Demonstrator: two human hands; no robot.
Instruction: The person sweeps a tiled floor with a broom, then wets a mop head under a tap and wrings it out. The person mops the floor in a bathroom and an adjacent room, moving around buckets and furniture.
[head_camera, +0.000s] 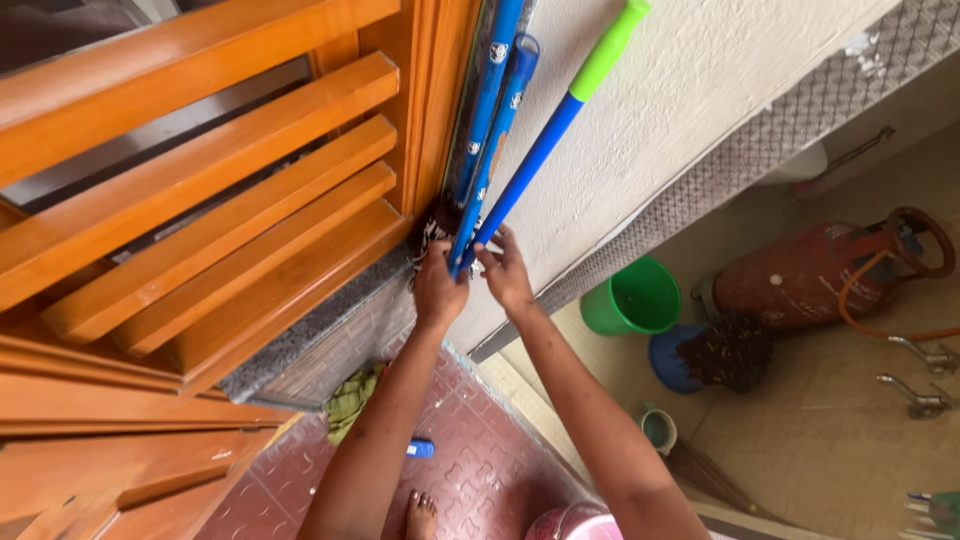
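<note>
nearest us, a bare foot (421, 515) on the red patterned floor tiles (480, 470), a small blue object (421, 449) and a green cloth (350, 400) beside it. we reach both arms up. our left hand (440, 288) wraps the lower ends of the patterned blue poles (487, 120), fingers curled shut round them. our right hand (506, 272) pinches the bottom of the blue-and-green handle (560, 110), which leans on the white wall (680, 90) beside the wooden slatted shutter (220, 200). farther off, a green bucket (633, 297), a blue basin (668, 358) and a red gas cylinder (800, 275).
</note>
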